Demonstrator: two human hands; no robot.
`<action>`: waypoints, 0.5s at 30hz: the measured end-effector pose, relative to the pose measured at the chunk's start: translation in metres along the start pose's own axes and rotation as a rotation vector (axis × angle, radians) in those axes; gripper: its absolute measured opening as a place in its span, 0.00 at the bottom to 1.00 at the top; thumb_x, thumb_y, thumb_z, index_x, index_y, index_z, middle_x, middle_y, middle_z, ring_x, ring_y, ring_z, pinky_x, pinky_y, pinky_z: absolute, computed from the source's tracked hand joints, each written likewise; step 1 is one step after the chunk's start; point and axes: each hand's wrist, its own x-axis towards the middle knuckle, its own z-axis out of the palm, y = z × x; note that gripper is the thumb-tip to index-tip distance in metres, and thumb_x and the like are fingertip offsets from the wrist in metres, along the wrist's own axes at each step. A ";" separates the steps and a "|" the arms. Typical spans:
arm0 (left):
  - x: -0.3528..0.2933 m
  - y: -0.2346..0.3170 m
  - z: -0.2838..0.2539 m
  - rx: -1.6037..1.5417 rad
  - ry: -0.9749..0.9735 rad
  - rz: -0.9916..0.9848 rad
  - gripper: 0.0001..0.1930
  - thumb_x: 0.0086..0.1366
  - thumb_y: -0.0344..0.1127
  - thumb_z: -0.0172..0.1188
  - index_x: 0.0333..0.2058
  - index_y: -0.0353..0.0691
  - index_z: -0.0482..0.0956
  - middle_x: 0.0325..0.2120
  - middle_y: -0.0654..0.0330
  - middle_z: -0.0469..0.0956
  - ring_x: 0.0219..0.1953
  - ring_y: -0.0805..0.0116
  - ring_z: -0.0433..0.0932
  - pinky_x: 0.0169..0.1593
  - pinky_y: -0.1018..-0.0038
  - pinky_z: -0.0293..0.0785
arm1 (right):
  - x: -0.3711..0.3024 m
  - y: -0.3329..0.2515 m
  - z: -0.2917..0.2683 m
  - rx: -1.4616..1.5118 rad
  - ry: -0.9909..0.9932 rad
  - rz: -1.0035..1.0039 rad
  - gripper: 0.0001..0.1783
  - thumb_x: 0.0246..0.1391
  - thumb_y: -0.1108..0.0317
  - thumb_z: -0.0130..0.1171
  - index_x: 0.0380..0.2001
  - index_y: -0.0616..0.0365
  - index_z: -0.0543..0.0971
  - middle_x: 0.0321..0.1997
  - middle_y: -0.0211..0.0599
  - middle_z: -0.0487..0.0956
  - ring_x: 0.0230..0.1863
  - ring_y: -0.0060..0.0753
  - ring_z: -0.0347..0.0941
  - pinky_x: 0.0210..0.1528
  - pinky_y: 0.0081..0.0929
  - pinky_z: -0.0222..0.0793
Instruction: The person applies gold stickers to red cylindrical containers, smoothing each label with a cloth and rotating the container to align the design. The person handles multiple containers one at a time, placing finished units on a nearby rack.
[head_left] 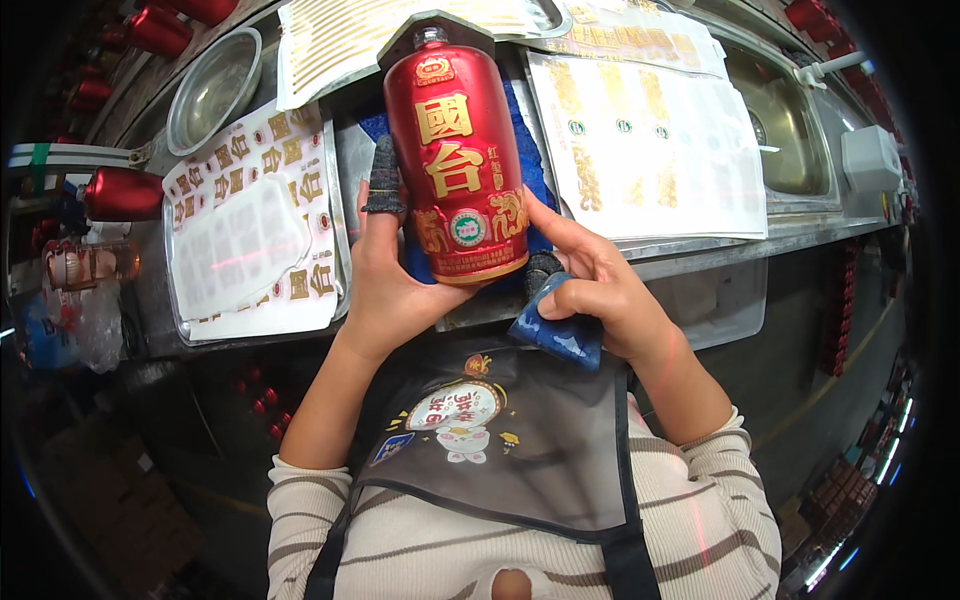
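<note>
A glossy red bottle (458,130) with gold characters, gold dragon figures and a round green-and-white emblem leans in front of me, its neck pointing away. Around its left side and base my left hand (395,270) is closed, a dark ribbed cover on one finger. My right hand (605,290) pinches a small blue flat scraper-like piece (562,325) between thumb and fingers. One of its fingers reaches up to the bottle's lower right side; another wears a dark cover. Beneath the bottle, blue cloth (540,205) shows on both sides.
Sheets of gold decals lie in a metal tray (345,240) on the left and on a white sheet (640,150) at right. A metal bowl (215,90) stands far left, near a red bottle (125,194). A sink (785,120) is set at far right, beside a white plastic container (870,160).
</note>
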 end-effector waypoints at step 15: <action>-0.001 -0.005 -0.001 0.010 -0.038 0.001 0.44 0.40 0.39 0.83 0.55 0.34 0.67 0.50 0.52 0.76 0.51 0.60 0.78 0.55 0.67 0.74 | -0.011 0.004 -0.006 -0.027 0.020 0.009 0.51 0.30 0.77 0.52 0.69 0.65 0.63 0.74 0.41 0.60 0.75 0.27 0.51 0.74 0.23 0.39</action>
